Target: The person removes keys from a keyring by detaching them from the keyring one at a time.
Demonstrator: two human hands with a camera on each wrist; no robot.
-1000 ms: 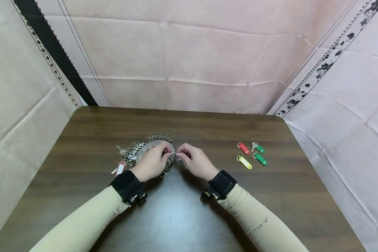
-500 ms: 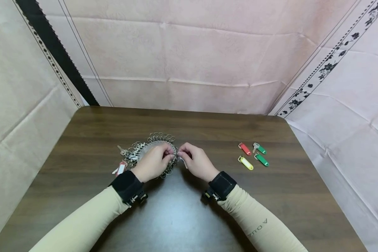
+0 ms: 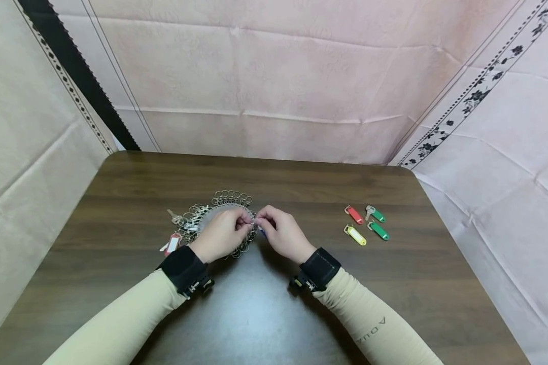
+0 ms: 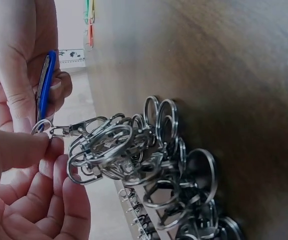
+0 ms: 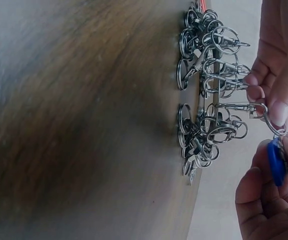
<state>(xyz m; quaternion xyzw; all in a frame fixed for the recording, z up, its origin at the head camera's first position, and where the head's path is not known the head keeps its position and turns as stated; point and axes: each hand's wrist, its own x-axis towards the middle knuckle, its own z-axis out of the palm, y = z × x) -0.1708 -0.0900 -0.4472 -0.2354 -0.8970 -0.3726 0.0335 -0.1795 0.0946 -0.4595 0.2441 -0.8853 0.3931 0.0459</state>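
Note:
My left hand pinches a metal split ring between thumb and fingertips. That ring hangs from a small swivel clasp, one of several on a round grey hanger crowded with rings. Facing it, my right hand pinches a blue key tag with a metal key lying along it, its top right at the ring. In the head view both hands nearly meet at the hanger's right edge, and the fingers mostly hide the tag.
On the right of the brown table lie a red key tag, a yellow one and two green ones, one with a key. A red-and-white tag and keys hang at the hanger's left. Pale cloth surrounds the table.
The blue of the key tag now shows under my right fingers, where a pale, narrow end showed before. Both hands stay almost in place.

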